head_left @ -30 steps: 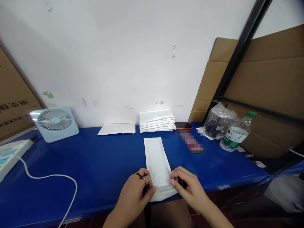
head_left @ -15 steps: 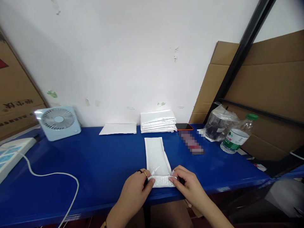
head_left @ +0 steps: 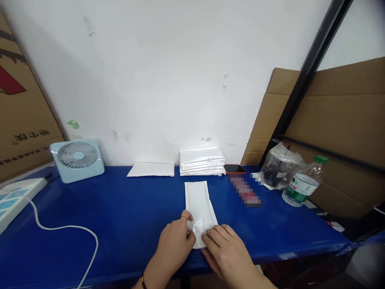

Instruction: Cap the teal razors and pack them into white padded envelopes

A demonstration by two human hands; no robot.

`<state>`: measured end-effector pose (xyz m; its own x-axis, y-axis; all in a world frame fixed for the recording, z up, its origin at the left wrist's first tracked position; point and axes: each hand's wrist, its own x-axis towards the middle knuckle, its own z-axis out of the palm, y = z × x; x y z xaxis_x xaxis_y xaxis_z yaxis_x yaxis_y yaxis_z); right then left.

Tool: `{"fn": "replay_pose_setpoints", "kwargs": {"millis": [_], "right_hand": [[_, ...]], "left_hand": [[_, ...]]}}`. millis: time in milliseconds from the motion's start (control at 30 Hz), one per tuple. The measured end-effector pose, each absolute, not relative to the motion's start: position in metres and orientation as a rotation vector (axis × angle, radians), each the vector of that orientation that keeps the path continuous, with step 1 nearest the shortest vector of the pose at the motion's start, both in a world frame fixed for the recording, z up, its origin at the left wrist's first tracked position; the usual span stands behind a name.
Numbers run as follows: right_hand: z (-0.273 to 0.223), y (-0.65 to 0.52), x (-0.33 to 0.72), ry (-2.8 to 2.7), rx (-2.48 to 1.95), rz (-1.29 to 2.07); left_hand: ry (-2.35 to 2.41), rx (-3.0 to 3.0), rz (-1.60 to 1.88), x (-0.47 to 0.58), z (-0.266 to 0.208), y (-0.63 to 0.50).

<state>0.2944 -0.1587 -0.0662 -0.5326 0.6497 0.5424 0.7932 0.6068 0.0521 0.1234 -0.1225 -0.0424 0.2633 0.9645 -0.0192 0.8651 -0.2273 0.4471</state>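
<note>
A white padded envelope [head_left: 200, 204] lies lengthwise on the blue table, its near end at the front edge. A clear, shiny strip covers its lower part. My left hand [head_left: 176, 243] grips the left edge near the bottom, thumb and curled fingers close together. Across the lower right corner rests my right hand [head_left: 227, 251], its fingers lying side by side on the surface with nothing grasped. Farther back are a stack of several similar white envelopes [head_left: 202, 161] and a single flat white envelope [head_left: 151, 169], both by the wall.
A pale blue fan [head_left: 78, 158] and a power strip [head_left: 21, 198] with a white cable [head_left: 67, 226] occupy the left side. To the right are a phone [head_left: 235, 169], a blurred-out item [head_left: 244, 190], a plastic-wrapped dark object [head_left: 279, 168] and a water bottle [head_left: 303, 184].
The envelope's folded near end now lies flat. My right hand has moved left and down from pinching the fold to lying over it. My left hand has shifted to the side edge.
</note>
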Motion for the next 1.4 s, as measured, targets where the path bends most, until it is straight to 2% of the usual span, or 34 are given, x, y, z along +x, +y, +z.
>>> {"fn": "replay_pose_setpoints", "kwargs": {"millis": [200, 333, 400, 500, 600, 700, 767, 1000, 1100, 1200, 1300, 1400], "right_hand": [[-0.064, -0.145, 0.284, -2.583, -1.090, -0.707], [-0.045, -0.141, 0.287, -2.671, -1.007, -0.706], [-0.015, -0.134, 0.290, -2.667, -0.971, -0.623], [0.049, -0.107, 0.295, -2.470, -1.059, -0.332], [0.104, -0.051, 0.302, -2.016, -1.176, 0.106], [0.121, 0.018, 0.312, -1.593, -1.153, 0.627], [0.111, 0.058, 0.319, -1.346, -1.205, 0.694], [0.047, 0.114, 0.352, -1.154, -1.639, 0.360], [0.038, 0.118, 0.360, -1.190, -1.745, 0.222], [0.041, 0.117, 0.353, -1.307, -1.809, -0.108], [0.045, 0.108, 0.321, -1.572, -1.668, -0.473], [0.036, 0.096, 0.266, -2.172, -1.277, -0.412]], "left_hand": [[1.451, 1.975, 0.566, 0.112, -0.047, -0.109], [1.213, 1.623, 0.728, 0.106, -0.054, -0.103], [1.147, 1.454, 0.968, 0.102, -0.054, -0.103], [1.119, 1.280, 1.376, 0.095, -0.048, -0.105], [1.112, 1.244, 1.492, 0.092, -0.042, -0.110], [1.078, 1.296, 1.485, 0.093, -0.041, -0.114], [1.084, 1.321, 1.475, 0.094, -0.043, -0.116], [1.105, 1.394, 1.385, 0.096, -0.048, -0.115], [1.115, 1.428, 1.351, 0.097, -0.050, -0.114], [1.136, 1.472, 1.330, 0.098, -0.050, -0.115], [1.173, 1.505, 1.302, 0.100, -0.050, -0.116], [1.181, 1.539, 1.308, 0.101, -0.048, -0.117]]}}
